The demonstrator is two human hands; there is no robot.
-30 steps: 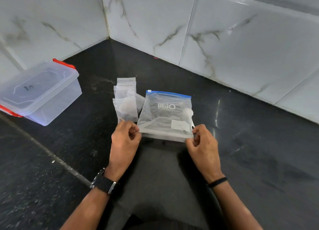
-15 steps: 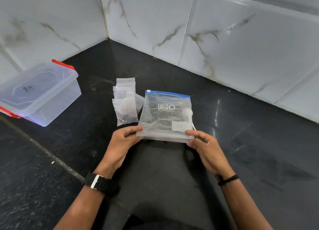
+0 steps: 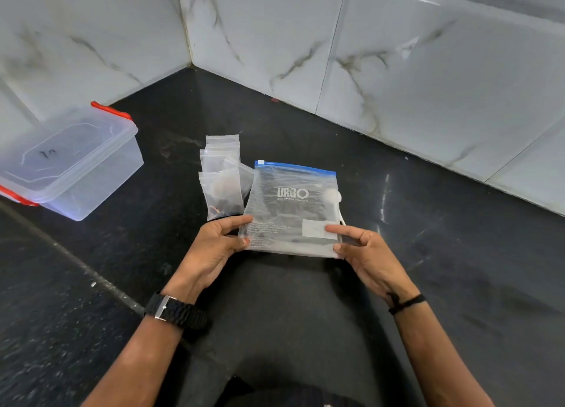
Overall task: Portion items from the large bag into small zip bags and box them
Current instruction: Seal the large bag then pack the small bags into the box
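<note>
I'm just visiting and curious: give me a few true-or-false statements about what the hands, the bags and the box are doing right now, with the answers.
1. Both hands hold the big bag by its near edge. True: the left hand and right hand each pinch a bottom corner.
2. The big bag's blue zip strip faces the person. False: it lies at the far edge, toward the wall.
3. The box has its lid on. True.
4. The small bags lie right of the big bag. False: they lie to its left, beside it.
5. The box stands between the hands. False: it sits far off to the left, untouched.
</note>
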